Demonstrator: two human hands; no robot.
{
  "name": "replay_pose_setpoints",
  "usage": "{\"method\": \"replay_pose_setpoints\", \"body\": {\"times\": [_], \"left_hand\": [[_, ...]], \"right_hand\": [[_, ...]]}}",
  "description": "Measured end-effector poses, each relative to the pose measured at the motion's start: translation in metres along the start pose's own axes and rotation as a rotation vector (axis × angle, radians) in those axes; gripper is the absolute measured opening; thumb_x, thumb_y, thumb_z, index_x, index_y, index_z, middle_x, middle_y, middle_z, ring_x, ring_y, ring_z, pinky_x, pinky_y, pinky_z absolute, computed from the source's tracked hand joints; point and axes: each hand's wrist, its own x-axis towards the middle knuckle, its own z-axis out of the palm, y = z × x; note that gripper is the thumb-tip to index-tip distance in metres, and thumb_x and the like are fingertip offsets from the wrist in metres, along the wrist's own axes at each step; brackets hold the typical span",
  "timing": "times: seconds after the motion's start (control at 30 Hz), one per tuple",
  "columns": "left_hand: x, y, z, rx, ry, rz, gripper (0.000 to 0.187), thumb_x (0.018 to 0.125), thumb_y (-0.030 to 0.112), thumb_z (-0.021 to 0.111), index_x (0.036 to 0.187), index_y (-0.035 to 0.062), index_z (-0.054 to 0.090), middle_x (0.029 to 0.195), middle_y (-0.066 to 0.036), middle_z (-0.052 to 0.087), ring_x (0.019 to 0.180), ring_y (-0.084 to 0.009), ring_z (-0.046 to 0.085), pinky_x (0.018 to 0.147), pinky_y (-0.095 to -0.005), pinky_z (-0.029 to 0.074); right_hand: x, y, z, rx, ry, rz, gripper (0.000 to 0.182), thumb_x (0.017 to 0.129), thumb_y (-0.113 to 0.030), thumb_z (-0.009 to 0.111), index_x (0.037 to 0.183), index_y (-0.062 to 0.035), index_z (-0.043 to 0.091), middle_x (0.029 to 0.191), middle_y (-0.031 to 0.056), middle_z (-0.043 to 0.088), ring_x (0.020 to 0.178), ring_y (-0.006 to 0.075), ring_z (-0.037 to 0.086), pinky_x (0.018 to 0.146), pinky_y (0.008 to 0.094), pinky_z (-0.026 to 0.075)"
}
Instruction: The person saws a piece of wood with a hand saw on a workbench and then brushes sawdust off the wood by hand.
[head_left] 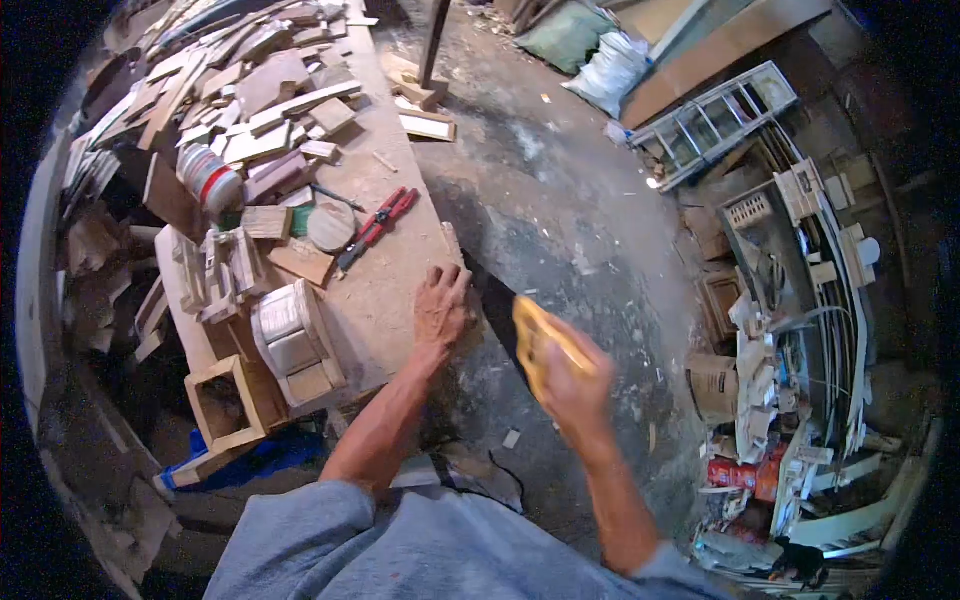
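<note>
My right hand [575, 385] is wrapped round the yellow handle of a handsaw [530, 340], a little blurred. The saw's dark blade [492, 298] points up and left, its far end close to the right edge of the workbench [395, 300]. At that edge, just left of the blade, my left hand [441, 308] presses down with bent fingers on a small piece of wood [452, 243]. Most of that piece is hidden under the hand. A tool with red handles [385, 222] lies on the bench beyond my left hand, beside a round wooden disc [331, 228].
Wood offcuts [270, 100] are heaped over the far bench. A striped roll [210, 178] and wooden block assemblies [297, 335] stand at left. Across the floor [610, 290], at right, are a ladder-like frame [715, 125], a cardboard box [712, 385] and stacked wood strips.
</note>
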Motion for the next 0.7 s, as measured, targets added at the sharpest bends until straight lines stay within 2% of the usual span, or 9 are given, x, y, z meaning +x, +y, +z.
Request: {"method": "replay_pose_setpoints", "body": {"times": [0.07, 0.13, 0.17, 0.27, 0.3, 0.4, 0.47, 0.6, 0.7], "left_hand": [[0.006, -0.004, 0.000, 0.004, 0.027, -0.003, 0.026, 0.079, 0.017, 0.064, 0.104, 0.0105, 0.063, 0.105, -0.007, 0.060, 0.103, -0.0295, 0.054, 0.083, -0.0427, 0.047], [0.012, -0.003, 0.000, 0.035, 0.035, -0.031, 0.029, 0.076, 0.018, 0.066, 0.104, 0.0114, 0.063, 0.105, -0.005, 0.060, 0.103, -0.0290, 0.054, 0.083, -0.0421, 0.046], [0.011, 0.001, 0.000, 0.050, 0.016, -0.035, 0.030, 0.075, 0.018, 0.066, 0.104, 0.0116, 0.063, 0.106, -0.005, 0.060, 0.103, -0.0290, 0.054, 0.083, -0.0421, 0.046], [0.004, -0.004, 0.005, 0.076, 0.050, -0.035, 0.032, 0.073, 0.018, 0.067, 0.104, 0.0119, 0.063, 0.106, -0.005, 0.060, 0.103, -0.0291, 0.054, 0.083, -0.0421, 0.045], [0.004, -0.003, 0.009, 0.077, 0.081, -0.040, 0.032, 0.073, 0.017, 0.067, 0.104, 0.0119, 0.063, 0.107, -0.005, 0.059, 0.103, -0.0292, 0.054, 0.083, -0.0421, 0.045], [0.006, 0.008, -0.004, 0.098, 0.023, -0.080, 0.034, 0.072, 0.017, 0.067, 0.106, 0.0117, 0.064, 0.107, -0.006, 0.059, 0.102, -0.0296, 0.054, 0.082, -0.0420, 0.045], [0.002, 0.001, 0.003, 0.108, 0.050, -0.067, 0.035, 0.073, 0.016, 0.067, 0.108, 0.0118, 0.064, 0.107, -0.006, 0.059, 0.102, -0.0299, 0.054, 0.082, -0.0420, 0.046], [0.005, -0.004, 0.009, 0.093, 0.098, -0.035, 0.034, 0.074, 0.015, 0.066, 0.108, 0.0122, 0.064, 0.105, -0.006, 0.060, 0.102, -0.0305, 0.054, 0.082, -0.0427, 0.047], [0.003, -0.009, 0.013, 0.084, 0.075, -0.027, 0.035, 0.074, 0.015, 0.067, 0.108, 0.0115, 0.064, 0.105, -0.007, 0.060, 0.102, -0.0311, 0.055, 0.083, -0.0427, 0.047]], "right_hand": [[0.036, 0.031, 0.039, 0.068, -0.025, 0.007, 0.033, 0.099, -0.018, 0.063, 0.125, 0.0024, 0.066, 0.089, 0.0041, 0.065, 0.067, 0.0071, 0.053, 0.056, 0.0244, 0.043], [0.048, 0.045, 0.048, 0.206, -0.050, 0.140, 0.034, 0.100, -0.021, 0.064, 0.128, -0.0008, 0.065, 0.074, -0.0016, 0.059, 0.047, 0.0026, 0.042, 0.039, 0.0228, 0.033], [0.041, 0.053, 0.038, 0.273, -0.035, 0.174, 0.036, 0.100, -0.022, 0.064, 0.129, -0.0011, 0.064, 0.073, -0.0022, 0.058, 0.047, 0.0026, 0.041, 0.039, 0.0230, 0.033], [0.006, 0.057, 0.027, 0.313, 0.049, 0.289, 0.039, 0.099, -0.021, 0.064, 0.128, 0.0054, 0.064, 0.116, 0.0167, 0.072, 0.104, 0.0221, 0.068, 0.092, 0.0348, 0.053], [-0.004, 0.079, 0.033, 0.269, 0.074, 0.176, 0.039, 0.099, -0.020, 0.064, 0.128, 0.0053, 0.063, 0.117, 0.0168, 0.072, 0.105, 0.0223, 0.068, 0.093, 0.0350, 0.053], [-0.017, 0.066, 0.039, 0.171, 0.083, -0.005, 0.037, 0.099, -0.018, 0.063, 0.128, 0.0057, 0.063, 0.121, 0.0195, 0.070, 0.110, 0.0240, 0.067, 0.096, 0.0353, 0.052], [-0.011, 0.018, 0.035, 0.014, 0.036, -0.109, 0.037, 0.098, -0.017, 0.063, 0.127, 0.0064, 0.062, 0.122, 0.0209, 0.069, 0.111, 0.0249, 0.067, 0.097, 0.0354, 0.051], [-0.042, -0.054, -0.028, -0.015, -0.058, 0.052, 0.036, 0.098, -0.013, 0.062, 0.128, 0.0074, 0.061, 0.122, 0.0218, 0.069, 0.113, 0.0243, 0.067, 0.099, 0.0352, 0.050], [-0.058, -0.067, -0.049, 0.067, -0.045, 0.151, 0.034, 0.098, -0.012, 0.063, 0.126, 0.0071, 0.063, 0.120, 0.0208, 0.070, 0.111, 0.0237, 0.067, 0.097, 0.0348, 0.051]]}}
